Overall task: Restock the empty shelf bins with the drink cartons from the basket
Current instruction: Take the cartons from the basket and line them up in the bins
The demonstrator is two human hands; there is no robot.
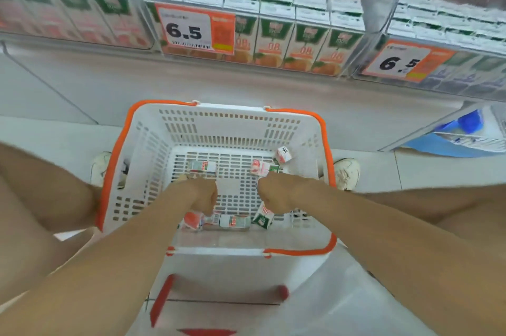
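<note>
Both hands are working down inside the basket (219, 127). My left hand (204, 196) is curling knuckles-up over the near-middle of the basket's slotted bottom. Its fingers are tucked under and out of sight, so I can't tell whether it's pinching anything. My right hand (275, 193) is the same: curled, fingers hidden, grip unreadable. Judging by position, each hand is going for a carton directly beneath it, two at a time to halve the trips.

Just under the left hand, by the basket's near edge, a red carton (191, 220) is lying flat with a white carton (235, 222) lying beside it. A green carton (264, 218) is leaning tilted right below the right hand. Out toward the far edge:
- a grey carton (203, 166) is lying flat left of middle
- a pink carton (262, 168) is sitting just beyond the right hand; I can't tell if they're touching
- a small carton (283, 154) is tipping up in the far right corner

All of them are lying loose, so I'm expecting them to slide when nudged.

The basket is sitting on the floor (49, 127) between my shoes (346, 174), directly below the bins, which is making the lift short. Above, the middle bin (273, 42) is showing full of orange cartons behind a price tag (195, 30). The left bin (68, 15) and right bin (451, 67) are looking stocked too. I'm not seeing an empty bin from here.
</note>
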